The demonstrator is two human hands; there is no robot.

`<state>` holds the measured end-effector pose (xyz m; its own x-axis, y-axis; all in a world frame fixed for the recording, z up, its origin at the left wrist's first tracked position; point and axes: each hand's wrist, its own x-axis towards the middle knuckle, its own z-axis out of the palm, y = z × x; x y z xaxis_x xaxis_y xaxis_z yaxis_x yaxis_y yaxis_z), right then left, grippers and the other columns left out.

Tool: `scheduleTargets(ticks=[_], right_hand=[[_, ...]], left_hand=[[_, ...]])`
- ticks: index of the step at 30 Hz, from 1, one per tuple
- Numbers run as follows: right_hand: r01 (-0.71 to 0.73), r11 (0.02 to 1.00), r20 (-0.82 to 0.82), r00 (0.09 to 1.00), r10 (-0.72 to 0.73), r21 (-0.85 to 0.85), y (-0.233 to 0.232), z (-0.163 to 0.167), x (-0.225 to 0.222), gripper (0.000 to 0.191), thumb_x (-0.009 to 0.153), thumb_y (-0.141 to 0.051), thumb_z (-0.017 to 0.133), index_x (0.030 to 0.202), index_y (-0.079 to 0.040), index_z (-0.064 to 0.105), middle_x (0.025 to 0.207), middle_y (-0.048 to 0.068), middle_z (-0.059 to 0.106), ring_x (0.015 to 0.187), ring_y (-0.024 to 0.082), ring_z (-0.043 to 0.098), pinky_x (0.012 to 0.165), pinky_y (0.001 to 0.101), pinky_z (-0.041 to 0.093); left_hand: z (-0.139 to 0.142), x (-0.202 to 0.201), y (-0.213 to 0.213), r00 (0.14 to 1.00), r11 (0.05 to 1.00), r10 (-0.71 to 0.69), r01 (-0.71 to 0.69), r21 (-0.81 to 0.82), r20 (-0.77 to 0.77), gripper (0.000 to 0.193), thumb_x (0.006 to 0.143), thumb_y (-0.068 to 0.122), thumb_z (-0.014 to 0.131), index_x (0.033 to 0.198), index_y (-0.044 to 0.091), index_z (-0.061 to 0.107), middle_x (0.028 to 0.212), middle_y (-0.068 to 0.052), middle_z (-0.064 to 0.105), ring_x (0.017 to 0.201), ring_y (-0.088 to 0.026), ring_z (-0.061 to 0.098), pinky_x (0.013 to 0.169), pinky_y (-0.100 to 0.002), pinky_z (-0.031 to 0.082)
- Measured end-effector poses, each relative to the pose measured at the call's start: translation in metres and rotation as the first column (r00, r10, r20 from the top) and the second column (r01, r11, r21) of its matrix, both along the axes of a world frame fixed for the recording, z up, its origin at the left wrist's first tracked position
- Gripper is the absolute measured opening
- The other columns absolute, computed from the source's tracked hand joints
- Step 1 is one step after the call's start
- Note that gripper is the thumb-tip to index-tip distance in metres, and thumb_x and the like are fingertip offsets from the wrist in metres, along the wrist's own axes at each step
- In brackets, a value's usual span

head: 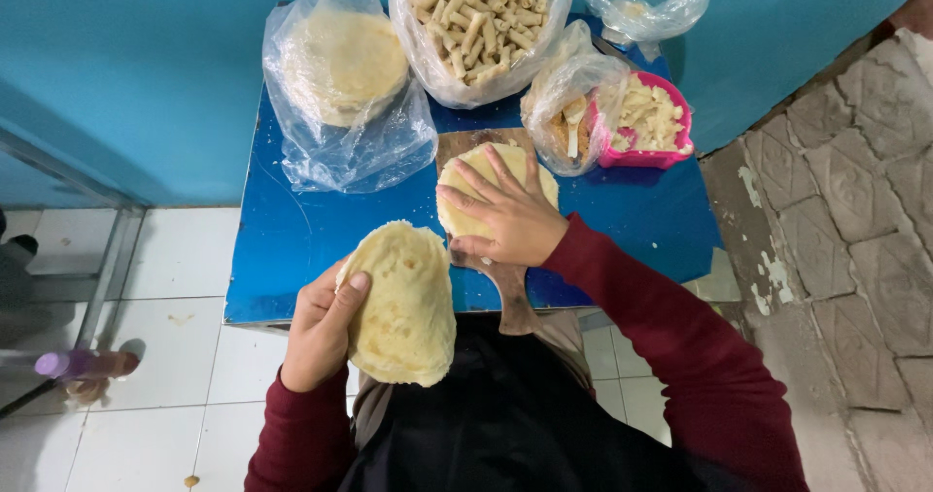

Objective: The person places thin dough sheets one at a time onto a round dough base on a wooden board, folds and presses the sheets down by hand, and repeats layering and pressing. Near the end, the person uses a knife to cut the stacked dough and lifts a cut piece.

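Observation:
My left hand (321,329) holds a round, pale yellow flatbread wrapper (406,307) up over the near edge of the small blue table (292,235). Flat on a second wrapper (457,215) lies my right hand (505,215), fingers spread. That wrapper rests on a wooden cutting board (510,298) at the table's middle, with the board's handle sticking out over the near edge.
A clear bag with a stack of wrappers (345,65) sits at the back left. A bag of several rolled pieces (481,21) is behind the board. A pink bowl of filling (649,118) is at the right, a near-empty bag (644,1) behind it. A stone wall (846,239) stands to the right.

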<state>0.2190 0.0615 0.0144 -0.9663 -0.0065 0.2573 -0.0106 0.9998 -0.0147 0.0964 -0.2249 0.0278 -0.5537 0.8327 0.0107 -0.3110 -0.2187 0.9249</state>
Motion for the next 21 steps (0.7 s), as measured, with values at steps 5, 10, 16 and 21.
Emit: scheduleTargets(ticks=[5, 10, 16, 21], right_hand=[[-0.021, 1.000, 0.024, 0.999, 0.021, 0.004, 0.003, 0.001, -0.003, 0.083, 0.092, -0.072, 0.052, 0.158, -0.023, 0.042, 0.168, 0.013, 0.026, 0.154, 0.049, 0.015, 0.111, 0.0786, -0.005], [-0.054, 0.908, -0.079, 0.997, 0.023, -0.415, 0.005, 0.033, 0.001, 0.080, 0.098, -0.054, 0.060, 0.160, -0.010, 0.037, 0.165, 0.019, 0.033, 0.155, 0.046, 0.021, 0.117, 0.0696, 0.003], [-0.123, 0.913, -0.386, 0.922, -0.040, -0.388, -0.067, 0.061, 0.049, 0.039, 0.090, -0.019, 0.080, 0.126, -0.011, 0.066, 0.125, 0.010, 0.065, 0.124, 0.034, 0.059, 0.109, 0.0443, 0.047], [-0.154, 0.873, -0.383, 0.923, -0.039, -0.462, -0.108, 0.063, 0.064, 0.035, 0.082, -0.014, 0.085, 0.111, -0.007, 0.067, 0.109, 0.008, 0.064, 0.106, 0.030, 0.062, 0.091, 0.0391, 0.051]], left_hand=[[0.000, 0.005, 0.007, 0.999, 0.999, 0.029, -0.029, 0.033, 0.022, 0.047, 0.106, 0.021, 0.051, 0.144, -0.007, 0.054, 0.128, -0.014, 0.068, 0.114, -0.018, 0.066, 0.097, -0.030, 0.052], [0.002, 0.014, 0.016, 0.982, 0.987, 0.095, -0.115, 0.114, 0.163, 0.049, 0.108, 0.018, 0.047, 0.150, -0.007, 0.046, 0.140, -0.015, 0.061, 0.124, -0.019, 0.060, 0.105, -0.032, 0.048], [0.000, 0.028, 0.026, 0.991, 0.982, 0.065, -0.085, 0.169, 0.121, 0.059, 0.105, 0.016, 0.047, 0.159, -0.001, 0.032, 0.151, -0.015, 0.052, 0.135, -0.024, 0.055, 0.112, -0.037, 0.044], [-0.003, 0.038, 0.031, 0.995, 0.979, -0.062, 0.076, 0.189, -0.079, 0.074, 0.098, 0.000, 0.050, 0.164, 0.000, 0.016, 0.163, -0.013, 0.039, 0.147, -0.021, 0.043, 0.119, -0.034, 0.036]])
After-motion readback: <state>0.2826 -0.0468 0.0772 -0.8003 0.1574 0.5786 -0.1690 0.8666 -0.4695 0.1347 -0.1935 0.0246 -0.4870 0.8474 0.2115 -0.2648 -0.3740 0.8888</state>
